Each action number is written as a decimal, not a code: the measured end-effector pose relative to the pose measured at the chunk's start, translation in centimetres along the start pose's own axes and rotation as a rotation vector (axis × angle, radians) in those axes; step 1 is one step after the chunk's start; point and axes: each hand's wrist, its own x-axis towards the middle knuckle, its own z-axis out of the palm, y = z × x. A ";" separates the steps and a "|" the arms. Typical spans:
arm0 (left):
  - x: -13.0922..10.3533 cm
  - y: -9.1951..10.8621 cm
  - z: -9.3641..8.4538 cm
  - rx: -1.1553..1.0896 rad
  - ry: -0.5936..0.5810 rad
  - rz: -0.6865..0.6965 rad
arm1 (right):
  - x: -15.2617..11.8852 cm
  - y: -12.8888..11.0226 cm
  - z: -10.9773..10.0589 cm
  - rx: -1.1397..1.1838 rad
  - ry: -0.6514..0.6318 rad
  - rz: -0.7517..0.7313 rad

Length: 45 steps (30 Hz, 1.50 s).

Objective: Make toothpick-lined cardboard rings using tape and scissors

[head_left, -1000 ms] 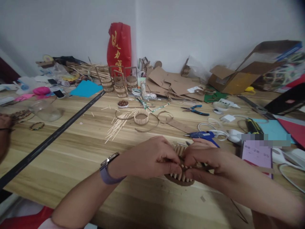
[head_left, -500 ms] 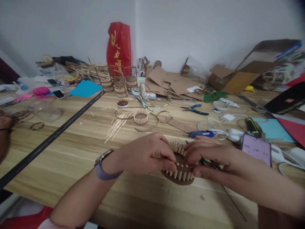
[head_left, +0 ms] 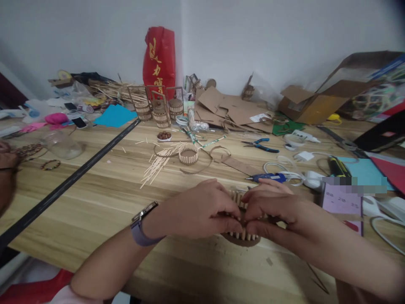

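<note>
A small round cardboard basket (head_left: pixel 243 242) with short wooden sticks standing around its edge sits at the front of the table. My left hand (head_left: pixel 205 209), with a watch on its wrist, pinches the basket's rim from the left. From the right, my right hand (head_left: pixel 275 211) has thumb and fingers closed on the same rim. The fingertips of both hands nearly meet at the near side and cover much of the basket. A thin brown strip (head_left: pixel 318 278) trails on the table below my right forearm.
Beyond my hands lie a blue glue gun (head_left: pixel 268 177), a second stick-walled ring (head_left: pixel 188 155), loose wooden sticks (head_left: pixel 156 166) and pliers (head_left: pixel 261 145). A phone (head_left: pixel 341 207) and white cables are at right. Another person's hand (head_left: pixel 8 160) is at far left.
My left hand has moved right along the rim, and my fingertips are now closer together, hiding more of the basket. The view has shifted slightly.
</note>
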 end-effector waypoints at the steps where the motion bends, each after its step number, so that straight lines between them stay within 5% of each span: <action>1: 0.0 0.2 0.0 0.027 0.014 -0.017 | -0.1 0.1 0.0 -0.006 0.014 0.027; 5: -0.3 0.7 -0.4 0.111 0.032 -0.055 | -0.6 0.5 -0.5 -0.040 0.056 0.106; 10: -0.5 0.8 -0.7 0.136 0.002 -0.043 | -0.7 0.9 -1.1 -0.110 0.120 -0.009; 25: 0.0 0.5 0.0 0.026 -0.017 -0.048 | 0.1 -0.1 -0.3 -0.165 0.039 -0.063; 31: -0.2 0.9 0.2 0.116 0.083 -0.066 | 0.3 0.5 -0.1 -0.137 0.047 0.005; 45: -0.3 0.4 -0.6 0.138 0.022 -0.084 | -0.4 0.8 -1.2 -0.135 -0.018 -0.017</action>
